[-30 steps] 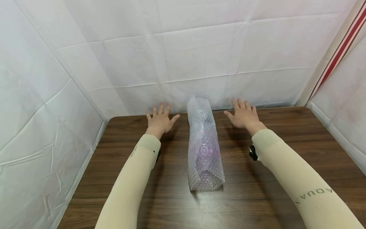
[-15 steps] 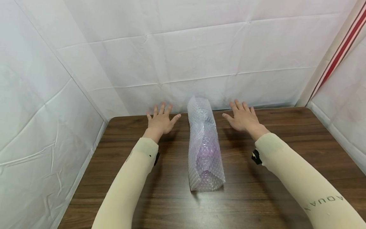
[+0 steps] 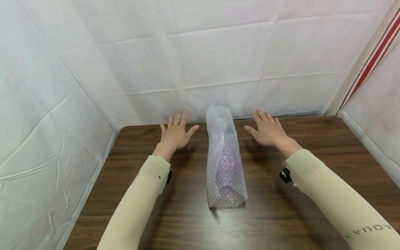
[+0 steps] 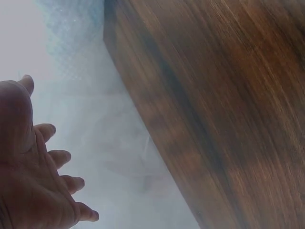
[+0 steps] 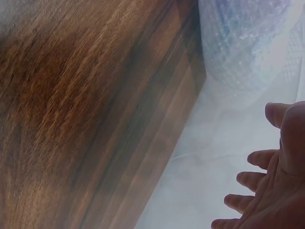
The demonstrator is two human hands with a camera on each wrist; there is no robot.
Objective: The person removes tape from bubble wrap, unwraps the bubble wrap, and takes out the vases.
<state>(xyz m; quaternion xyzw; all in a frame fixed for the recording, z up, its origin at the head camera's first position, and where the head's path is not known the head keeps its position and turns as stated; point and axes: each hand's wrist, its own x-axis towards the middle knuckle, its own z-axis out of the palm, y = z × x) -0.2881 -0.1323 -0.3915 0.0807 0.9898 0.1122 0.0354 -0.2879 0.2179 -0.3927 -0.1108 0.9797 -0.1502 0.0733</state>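
Head: bubble-wrapped bundle (image 3: pixel 225 158) between left hand (image 3: pixel 175 134) and right hand (image 3: pixel 267 132).

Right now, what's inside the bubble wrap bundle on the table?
Through the bubble wrap, purplish contents show in the nearer half, with a paler stretch toward the far end. The layers blur everything; what it is can't be told.

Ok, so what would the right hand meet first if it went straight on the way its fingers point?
Probably the creased white sheet wall ahead of the right hand; the translucent bubble-wrapped bundle lies off its thumb side. Depth to the wall is unclear.
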